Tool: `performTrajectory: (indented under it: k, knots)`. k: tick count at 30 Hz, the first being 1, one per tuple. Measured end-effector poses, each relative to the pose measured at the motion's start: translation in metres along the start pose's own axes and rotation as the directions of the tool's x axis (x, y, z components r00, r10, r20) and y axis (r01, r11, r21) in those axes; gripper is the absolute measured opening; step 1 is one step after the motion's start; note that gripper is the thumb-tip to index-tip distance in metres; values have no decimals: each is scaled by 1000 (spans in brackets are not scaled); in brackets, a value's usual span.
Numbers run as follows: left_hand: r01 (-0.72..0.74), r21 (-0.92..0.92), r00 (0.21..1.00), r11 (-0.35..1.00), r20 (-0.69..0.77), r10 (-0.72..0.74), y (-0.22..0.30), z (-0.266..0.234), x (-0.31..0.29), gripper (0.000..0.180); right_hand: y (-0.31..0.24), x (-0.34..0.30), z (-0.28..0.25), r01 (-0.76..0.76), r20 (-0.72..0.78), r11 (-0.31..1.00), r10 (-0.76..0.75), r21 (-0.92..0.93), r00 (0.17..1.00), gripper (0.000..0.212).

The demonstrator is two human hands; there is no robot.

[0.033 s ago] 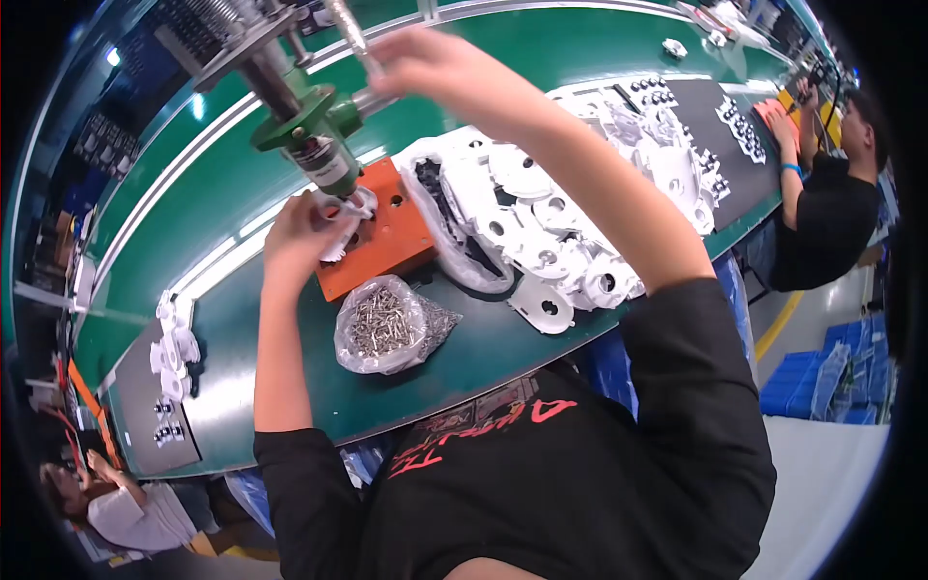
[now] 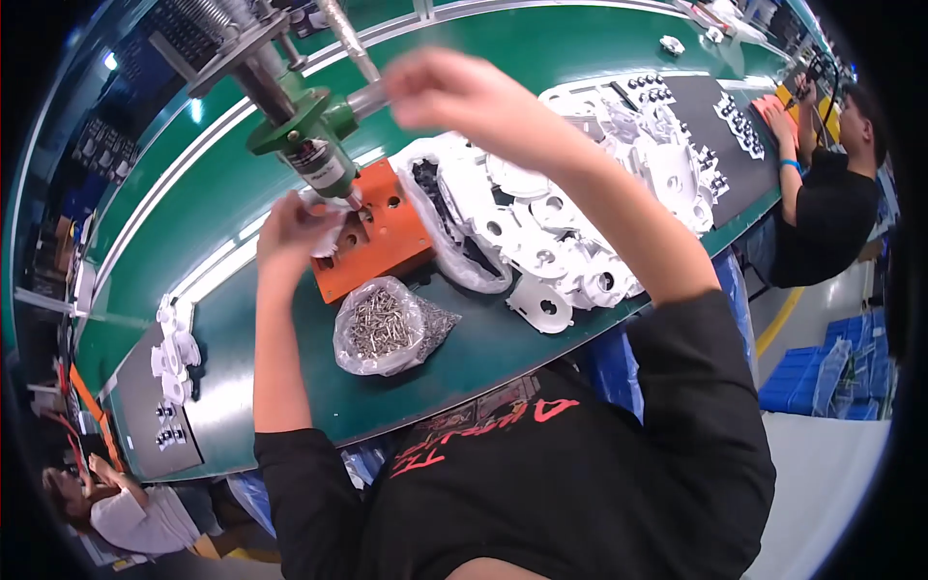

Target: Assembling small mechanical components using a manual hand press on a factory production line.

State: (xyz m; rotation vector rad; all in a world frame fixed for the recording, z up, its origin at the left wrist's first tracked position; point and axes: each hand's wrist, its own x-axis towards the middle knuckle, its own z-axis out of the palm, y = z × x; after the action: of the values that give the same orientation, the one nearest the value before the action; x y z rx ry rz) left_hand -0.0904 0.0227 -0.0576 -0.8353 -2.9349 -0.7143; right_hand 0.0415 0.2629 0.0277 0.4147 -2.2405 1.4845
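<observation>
My left hand (image 2: 290,232) is closed on a white plastic part (image 2: 330,239), beside the left edge of an orange fixture block (image 2: 385,246) with holes in it. Most of the part is hidden by my fingers. Over the block hangs the green head of a press (image 2: 314,155), its tip near the block's surface. My right hand (image 2: 440,92) is in the air, just right of the press's metal lever (image 2: 350,41) and apart from it. Motion blurs its fingers, so their hold is unclear.
An open plastic bag of small metal pins (image 2: 382,324) stands in front of the block. White plastic parts (image 2: 551,232) are heaped to the right, beside a clear bag (image 2: 454,242). More white parts (image 2: 174,353) lie at left. A co-worker (image 2: 822,184) sits at far right, another (image 2: 145,507) at lower left.
My right hand has moved right and down, away from the press lever. My left hand has drawn the white part left, off the middle of the orange block, uncovering its holes.
</observation>
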Motion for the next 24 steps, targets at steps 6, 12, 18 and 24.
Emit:
performTrajectory:
  k: [6, 12, 18, 24]
  knots:
    - [-200, -106, 857, 974, -501, 121, -113, 11, 40, 50, -31, -163, -10, -419, 446, 879, 477, -227, 758, 22]
    - [-122, -140, 869, 983, -494, 37, -141, 8, 5, 67, -23, -252, -5, -791, 44, 596, 801, -139, 596, 25]
    - [539, 355, 804, 764, -487, -340, -271, -43, -82, 76, 19, -264, 6, -621, 11, 717, 657, -315, 754, 30]
    - [832, 166, 517, 530, -579, -630, -359, -82, -130, 81, 25, -232, 33, -729, -32, 572, 778, -375, 627, 21]
